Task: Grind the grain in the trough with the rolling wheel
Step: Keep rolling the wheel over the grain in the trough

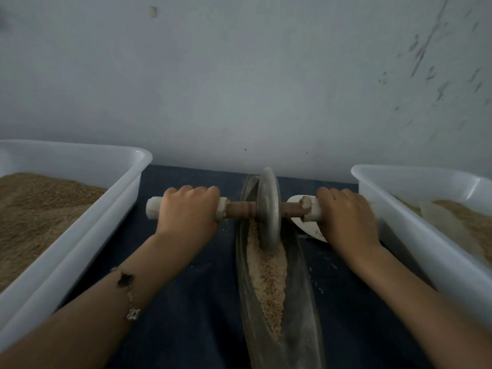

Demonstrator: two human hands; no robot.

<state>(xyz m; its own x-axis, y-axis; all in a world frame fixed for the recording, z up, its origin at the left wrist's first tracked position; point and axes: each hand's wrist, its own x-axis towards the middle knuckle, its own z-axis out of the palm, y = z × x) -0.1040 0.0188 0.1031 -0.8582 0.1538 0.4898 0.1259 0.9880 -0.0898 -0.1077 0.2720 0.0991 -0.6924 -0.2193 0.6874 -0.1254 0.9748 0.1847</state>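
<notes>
grain [267, 275], pale tan and crushed-looking, lies in a strip along the bottom of the long narrow grey metal trough [298, 288], which runs away from the person down the middle of the dark blue cloth-covered table [191, 302]. grey disc-shaped rolling wheel [267, 209] stands upright in the far half of the trough, its lower edge sitting in the grain.

both forearms reach forward, knuckles up. left hand [187, 209] is wrapped around the pale cloth-wrapped grip on the left end of the brown wooden axle [239, 209], fingers curled over the top. right hand [346, 217] is clenched around the wrapped grip on the right end the same way. thin chain bracelet [127, 291] with little star charms on the left wrist.

white plastic tub [87, 222] at the left holds a heap of brown grain. second white plastic tub [415, 225] at the right holds some lighter tan stuff, looks finer but i can't really tell. small white scoop-like thing [306, 227] lies under the right hand, just beside the trough. plain grey wall [239, 75] behind it all.
</notes>
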